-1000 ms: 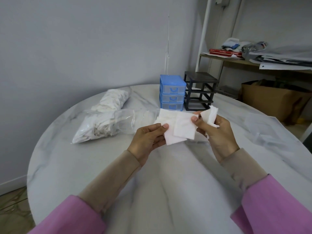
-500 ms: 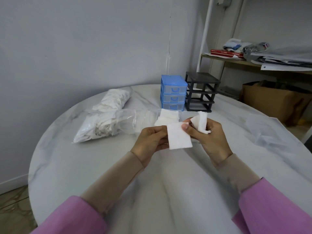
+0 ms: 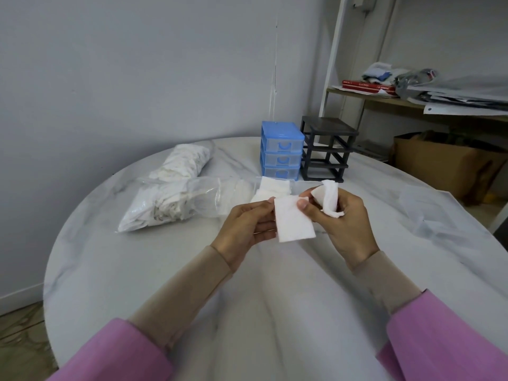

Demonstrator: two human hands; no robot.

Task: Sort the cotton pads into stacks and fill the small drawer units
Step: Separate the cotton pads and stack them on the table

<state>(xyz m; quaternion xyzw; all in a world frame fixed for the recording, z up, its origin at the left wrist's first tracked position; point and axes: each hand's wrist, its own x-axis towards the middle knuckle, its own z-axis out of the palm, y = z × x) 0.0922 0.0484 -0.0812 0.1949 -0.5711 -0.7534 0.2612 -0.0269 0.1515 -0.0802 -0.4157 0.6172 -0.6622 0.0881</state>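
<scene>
A flat white cotton pad is held above the table between both hands. My left hand grips its left edge and the thumb of my right hand presses on its upper right corner. In the same right hand, a second folded cotton pad is curled under the fingers. A small stack of cotton pads lies on the table behind my hands. The blue drawer unit with three closed drawers stands at the back, beside a black drawer frame with no drawers in it.
Two clear bags of cotton pads lie at the left of the round marble table. A crumpled clear plastic sheet lies at the right. A shelf with papers and a cardboard box stand beyond the table's right edge.
The flat pad has come off the stack on the table and nearer to me, held between both hands. My right hand with the folded pad has moved slightly down and left.
</scene>
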